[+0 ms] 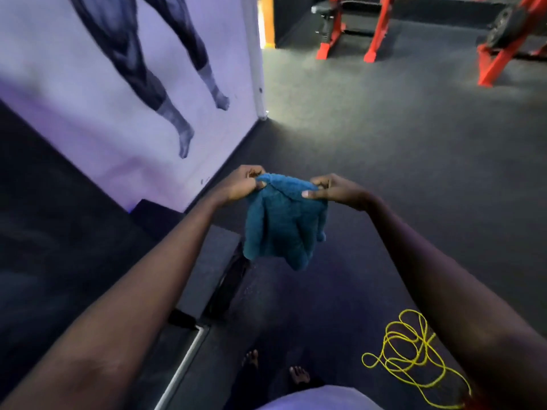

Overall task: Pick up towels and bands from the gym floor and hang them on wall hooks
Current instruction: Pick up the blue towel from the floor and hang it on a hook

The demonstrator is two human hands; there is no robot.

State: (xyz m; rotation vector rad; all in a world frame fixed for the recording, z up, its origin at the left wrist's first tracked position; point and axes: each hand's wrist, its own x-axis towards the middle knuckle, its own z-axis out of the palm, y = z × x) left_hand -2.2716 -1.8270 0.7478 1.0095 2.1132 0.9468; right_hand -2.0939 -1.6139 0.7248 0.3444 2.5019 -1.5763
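Both hands are raised in front of me over the dark gym floor (384, 143). Past the wall mural (118, 69) of a figure's legs, my left hand (239, 184) pinches one top corner of the teal towel (284, 223), which hangs bunched between them. My right hand (334, 190) pinches the other corner. Lower right, a yellow cord (408, 362) lies looped on the floor.

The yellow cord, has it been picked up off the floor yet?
No, the yellow cord lies coiled on the floor.
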